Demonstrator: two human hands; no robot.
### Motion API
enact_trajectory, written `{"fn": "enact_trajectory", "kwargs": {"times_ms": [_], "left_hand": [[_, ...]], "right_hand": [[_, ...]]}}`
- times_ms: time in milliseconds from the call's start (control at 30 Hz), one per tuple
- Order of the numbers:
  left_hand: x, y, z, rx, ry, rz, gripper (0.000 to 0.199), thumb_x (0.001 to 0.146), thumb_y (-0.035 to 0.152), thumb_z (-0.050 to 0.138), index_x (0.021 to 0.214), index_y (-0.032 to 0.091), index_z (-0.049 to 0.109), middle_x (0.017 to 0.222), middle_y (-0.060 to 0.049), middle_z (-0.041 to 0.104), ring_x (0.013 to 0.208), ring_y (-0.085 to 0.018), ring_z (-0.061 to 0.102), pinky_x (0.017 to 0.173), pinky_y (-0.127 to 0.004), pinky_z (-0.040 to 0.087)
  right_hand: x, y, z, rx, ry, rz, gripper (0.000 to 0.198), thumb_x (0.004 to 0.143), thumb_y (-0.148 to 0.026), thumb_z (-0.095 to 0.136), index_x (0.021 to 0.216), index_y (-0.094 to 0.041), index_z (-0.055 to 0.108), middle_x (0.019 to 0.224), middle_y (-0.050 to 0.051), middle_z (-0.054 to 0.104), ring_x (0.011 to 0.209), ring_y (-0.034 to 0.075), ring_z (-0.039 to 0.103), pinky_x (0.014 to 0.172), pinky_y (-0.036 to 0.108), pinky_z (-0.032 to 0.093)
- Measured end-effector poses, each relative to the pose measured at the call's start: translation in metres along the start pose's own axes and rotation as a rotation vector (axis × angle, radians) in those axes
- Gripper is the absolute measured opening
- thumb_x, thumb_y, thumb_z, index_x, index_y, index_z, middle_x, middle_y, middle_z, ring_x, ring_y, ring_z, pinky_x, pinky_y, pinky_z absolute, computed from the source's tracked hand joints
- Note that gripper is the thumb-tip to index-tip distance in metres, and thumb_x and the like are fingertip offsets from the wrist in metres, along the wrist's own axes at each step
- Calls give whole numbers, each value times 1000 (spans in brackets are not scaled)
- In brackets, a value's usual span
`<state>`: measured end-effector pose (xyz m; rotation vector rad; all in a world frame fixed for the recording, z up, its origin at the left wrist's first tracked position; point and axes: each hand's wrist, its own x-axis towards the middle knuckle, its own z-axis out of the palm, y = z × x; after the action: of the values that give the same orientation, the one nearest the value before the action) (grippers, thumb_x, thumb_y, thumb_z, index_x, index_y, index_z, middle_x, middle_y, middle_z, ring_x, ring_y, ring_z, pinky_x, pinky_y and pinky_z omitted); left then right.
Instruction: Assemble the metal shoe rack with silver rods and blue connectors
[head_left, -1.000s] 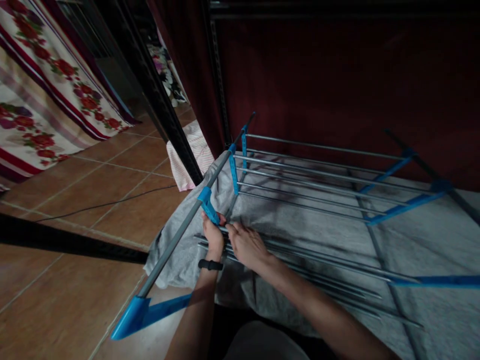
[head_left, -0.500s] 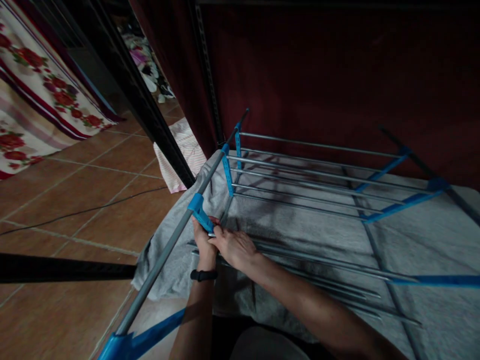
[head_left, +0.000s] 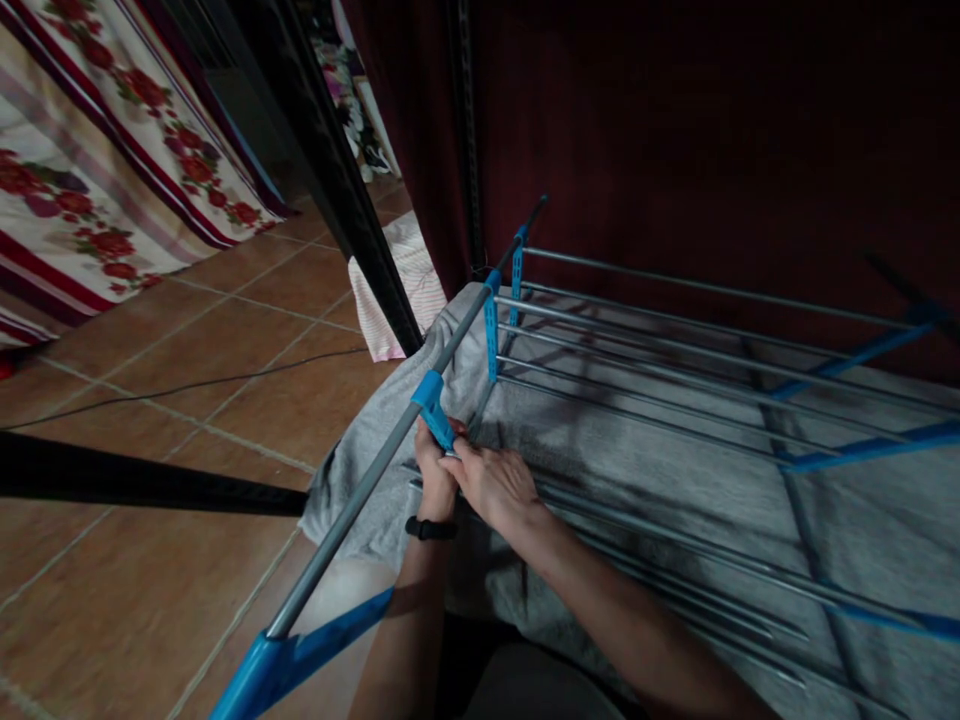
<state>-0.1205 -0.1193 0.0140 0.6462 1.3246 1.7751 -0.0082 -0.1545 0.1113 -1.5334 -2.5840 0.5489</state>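
Note:
A rack of grey metal tubes and blue plastic brackets lies on a grey blanket [head_left: 630, 420]. My left hand [head_left: 433, 468], with a black band at its wrist, is closed round the lower end of a blue bracket [head_left: 435, 408]. That bracket sits on a long grey side tube [head_left: 360, 490]. Against the same end, my right hand [head_left: 496, 486] pinches a thin metal tube [head_left: 448, 455], mostly hidden by the fingers. Beyond my hands, several crossbars [head_left: 637, 345] run rightward from two more blue brackets.
Several loose metal tubes [head_left: 675, 590] lie on the blanket beside my right forearm. A larger blue joint [head_left: 259, 665] is at the lower left. Black metal posts [head_left: 352, 190] stand at the left, a dark red curtain [head_left: 675, 130] behind. A cable [head_left: 187, 388] crosses the tiled floor.
The view has shifted, so the rack and both hands appear further right. My hands stay together at the same bracket, the right one still pinching there.

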Motion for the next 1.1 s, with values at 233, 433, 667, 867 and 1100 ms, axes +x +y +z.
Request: {"fn": "enact_trajectory", "kwargs": {"times_ms": [233,433,667,867,1100], "left_hand": [[-3,11,5,62,17,-26,49,94,45,40,57,19,59,57,-4,58,55,-16,53,60,-30,47],[1,14,5,81,39,-37,52,97,38,37,54,20,59,54,-6,59,54,-18,52,61,-32,47],[0,8,1,36,57,-42,41,91,44,48,60,19,57,57,-1,58,53,-14,51,56,-26,44],[2,4,7,-20,57,-65,47,92,47,40,59,18,56,55,-1,54,51,-13,49,56,-27,44],[2,0,4,24,45,-31,48,96,41,40,59,18,61,58,-4,59,55,-16,51,60,-29,44]], "right_hand": [[2,0,-1,-19,-70,-31,41,107,-46,27,117,-26,62,103,5,76,95,20,72,79,31,50],[4,-9,7,-21,-18,24,39,107,-38,28,126,-17,56,123,13,69,102,22,70,84,34,51],[6,-9,3,-5,-25,61,43,107,-44,30,132,-16,51,105,13,76,96,23,72,85,36,50],[9,1,1,13,-15,-15,37,107,-42,30,123,-22,58,114,8,74,101,22,70,84,35,50],[11,11,15,-31,-84,-16,40,107,-33,28,142,-23,44,128,9,67,110,23,66,91,37,49]]}}
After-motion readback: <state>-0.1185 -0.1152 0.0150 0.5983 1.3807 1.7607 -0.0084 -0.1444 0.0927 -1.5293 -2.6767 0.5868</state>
